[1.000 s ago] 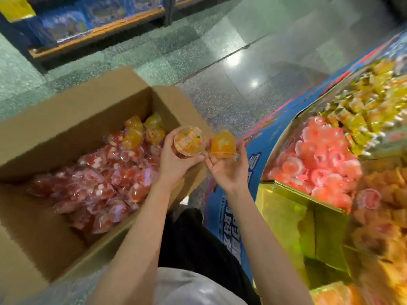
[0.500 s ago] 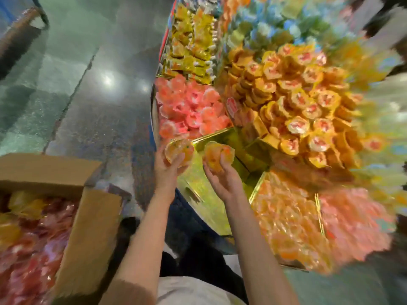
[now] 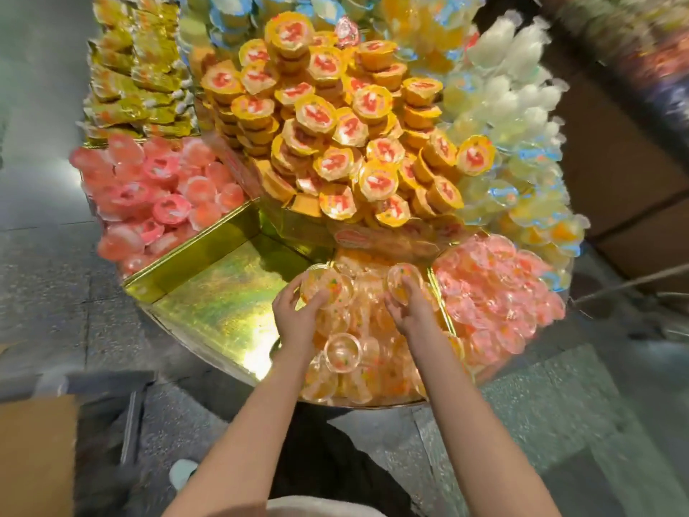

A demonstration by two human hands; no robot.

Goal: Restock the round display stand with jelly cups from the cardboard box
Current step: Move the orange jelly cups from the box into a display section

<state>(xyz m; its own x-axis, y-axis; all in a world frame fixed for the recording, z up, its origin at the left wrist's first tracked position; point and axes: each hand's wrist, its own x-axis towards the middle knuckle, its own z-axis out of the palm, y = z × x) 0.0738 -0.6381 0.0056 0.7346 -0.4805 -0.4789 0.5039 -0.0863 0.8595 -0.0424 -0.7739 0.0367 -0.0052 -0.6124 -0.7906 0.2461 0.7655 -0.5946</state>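
Both hands moved since 0.5 s ago: were raised short of stand, now down over orange section w/ their cups. Left hand (image 3: 298,315) grasps clear round plastic jelly cup w/ orange fruit (image 3: 328,287), fingers curled round its rim. Right hand (image 3: 408,311) grasps second orange jelly cup (image 3: 402,283) the same way, just beyond its fingertips. Both cups touch or nearly touch heap of orange cups (image 3: 358,371) under the wrists; contact blurred. Round gold-lined display stand (image 3: 223,300): bare wedge left of left hand. Cardboard box (image 3: 35,457) well behind left elbow. Risk: heap is loose and piled near stand edge; letting go on a slope could roll cups off to floor.
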